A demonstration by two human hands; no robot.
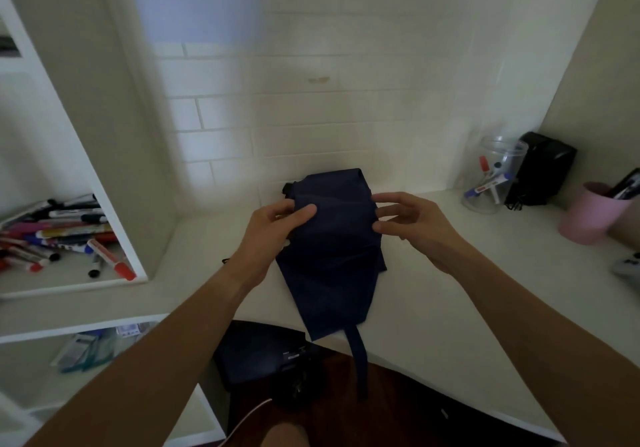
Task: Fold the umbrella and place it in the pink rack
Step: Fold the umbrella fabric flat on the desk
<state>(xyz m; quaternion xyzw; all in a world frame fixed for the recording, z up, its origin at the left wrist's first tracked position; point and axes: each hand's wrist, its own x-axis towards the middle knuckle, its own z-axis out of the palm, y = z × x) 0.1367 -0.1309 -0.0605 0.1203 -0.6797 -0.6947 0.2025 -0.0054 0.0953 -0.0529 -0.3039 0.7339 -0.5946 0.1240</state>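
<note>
Umbrella: we see a navy folding umbrella [332, 249] collapsed, its canopy loose and creased, held between our two hands over the white counter [433, 294]; its lower folds reach toward the counter's near edge.
Strap: the umbrella's closing strap [358, 353] hangs free below both hands, past the counter edge.
Left hand: our left hand [277, 235] grasps the canopy's left side, thumb laid over the fabric, fingers curled behind it.
Right hand: our right hand [412, 228] pinches the canopy's right edge between thumb and fingertips, the other fingers loosely bent.
Pink rack: a pink cup-shaped holder [588, 212] stands well to the right of our right hand, apart from the umbrella, something dark inside it.
Jar: a clear jar of markers [491, 176] sits beyond our right hand, a black object [543, 166] just beside it.
Shelf: far left of our left hand, a shelf [69, 282] holds a heap of markers [59, 235].
Below: under our left forearm lies a dark bag [259, 353].
</note>
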